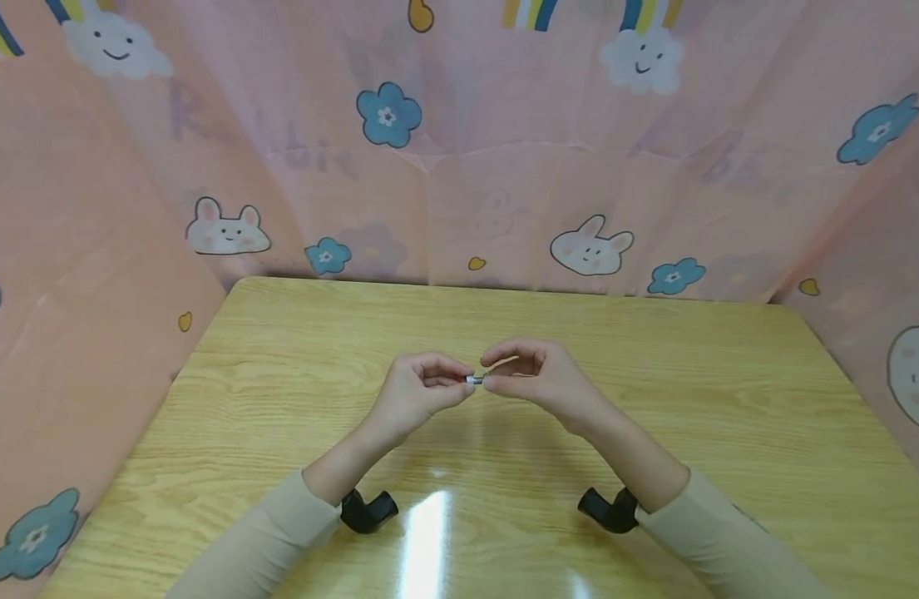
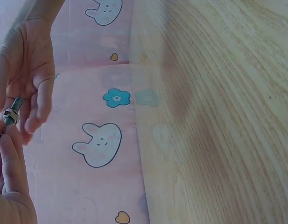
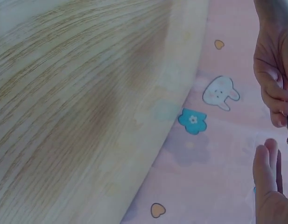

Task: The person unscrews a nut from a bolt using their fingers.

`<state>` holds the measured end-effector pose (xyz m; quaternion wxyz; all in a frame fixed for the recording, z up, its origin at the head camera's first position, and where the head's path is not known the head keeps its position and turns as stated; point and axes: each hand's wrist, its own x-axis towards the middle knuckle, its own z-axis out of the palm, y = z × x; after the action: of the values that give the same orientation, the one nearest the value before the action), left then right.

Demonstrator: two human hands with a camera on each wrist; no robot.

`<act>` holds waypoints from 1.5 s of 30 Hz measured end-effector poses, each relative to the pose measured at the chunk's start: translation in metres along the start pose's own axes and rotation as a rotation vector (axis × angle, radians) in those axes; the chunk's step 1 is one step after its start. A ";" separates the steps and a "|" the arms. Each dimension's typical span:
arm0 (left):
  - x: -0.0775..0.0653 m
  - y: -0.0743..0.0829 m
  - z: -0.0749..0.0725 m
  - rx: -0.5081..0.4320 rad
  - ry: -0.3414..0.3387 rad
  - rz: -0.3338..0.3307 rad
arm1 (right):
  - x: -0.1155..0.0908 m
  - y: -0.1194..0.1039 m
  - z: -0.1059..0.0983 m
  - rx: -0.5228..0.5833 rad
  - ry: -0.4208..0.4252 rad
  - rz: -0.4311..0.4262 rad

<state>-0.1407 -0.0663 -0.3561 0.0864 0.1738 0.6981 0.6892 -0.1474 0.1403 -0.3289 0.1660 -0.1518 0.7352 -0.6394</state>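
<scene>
your left hand (image 1: pixel 410 395) pinches a small bolt (image 2: pixel 17 103) above the table (image 1: pixel 279 399), between both hands; your right hand (image 1: pixel 552 384) is loosely spread around its far end, and whether it touches is unclear. you seem to be working the nut (image 2: pixel 11 115) on the bolt; the next move likely calls for a steady left pinch and a right-finger twist. the left wrist view shows thread and nut, tiny from the head; the right wrist view crops them.
</scene>
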 end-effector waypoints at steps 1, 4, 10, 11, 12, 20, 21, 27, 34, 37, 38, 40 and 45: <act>0.000 0.000 0.000 0.000 0.002 0.001 | 0.000 0.000 0.000 0.005 -0.002 0.008; -0.001 0.001 0.001 0.000 0.001 0.012 | 0.001 -0.001 -0.001 0.017 -0.017 0.045; -0.001 0.000 0.001 -0.004 -0.011 0.030 | -0.001 0.000 -0.003 0.026 -0.041 0.056; -0.001 0.001 0.001 -0.002 -0.010 0.028 | -0.001 0.000 -0.004 0.027 -0.039 0.045; -0.001 0.001 0.001 0.000 -0.009 0.028 | -0.002 0.000 -0.004 0.026 -0.036 0.034; -0.001 0.004 0.003 -0.002 -0.004 0.018 | -0.002 -0.001 -0.006 0.010 -0.042 0.009; -0.001 0.005 0.004 -0.002 -0.003 0.018 | -0.002 -0.001 -0.005 0.010 -0.046 0.014; -0.001 0.006 0.005 -0.011 -0.014 0.029 | -0.005 0.001 -0.006 0.028 -0.066 -0.025; 0.001 0.008 0.006 -0.010 -0.009 0.032 | -0.006 0.001 -0.008 0.001 -0.065 -0.059; 0.001 0.009 0.006 -0.005 -0.004 0.039 | -0.005 0.000 -0.008 0.006 -0.064 -0.033; 0.001 0.009 0.006 -0.004 -0.004 0.038 | -0.005 0.000 -0.008 0.016 -0.066 -0.025; 0.000 0.009 0.006 -0.009 -0.006 0.032 | -0.006 0.000 -0.007 0.028 -0.068 -0.013; -0.003 0.008 0.005 -0.015 -0.014 0.013 | -0.009 0.001 -0.006 0.025 -0.064 -0.055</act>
<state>-0.1351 -0.0627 -0.3488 0.0880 0.1826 0.6911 0.6938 -0.1421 0.1498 -0.3286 0.1736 -0.1905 0.7171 -0.6475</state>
